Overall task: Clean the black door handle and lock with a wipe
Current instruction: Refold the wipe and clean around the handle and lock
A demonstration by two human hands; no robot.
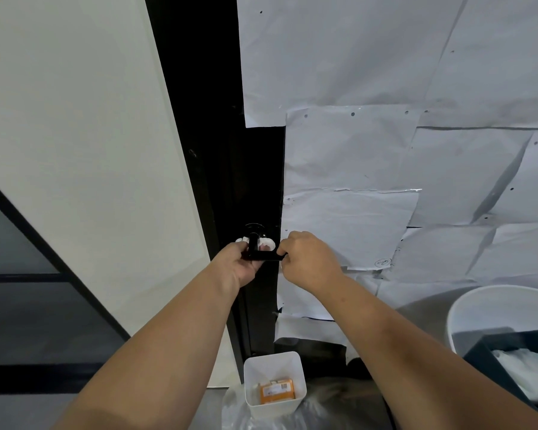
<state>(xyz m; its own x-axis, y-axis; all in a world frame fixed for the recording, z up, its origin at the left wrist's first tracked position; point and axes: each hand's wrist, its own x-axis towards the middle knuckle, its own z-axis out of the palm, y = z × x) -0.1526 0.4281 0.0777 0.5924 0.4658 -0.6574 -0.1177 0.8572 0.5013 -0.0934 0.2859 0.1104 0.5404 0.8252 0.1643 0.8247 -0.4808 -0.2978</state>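
Mid-clean: left hand (241, 263) grips a white wipe (266, 242) around the black door handle (263, 256); right hand (306, 259) pinches its tip; lock apparently unwiped.

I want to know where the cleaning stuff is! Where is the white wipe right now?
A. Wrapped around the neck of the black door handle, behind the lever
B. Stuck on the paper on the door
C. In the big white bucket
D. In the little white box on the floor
A: the white wipe bunches on both sides of the black door handle neck, with the left hand holding it there.
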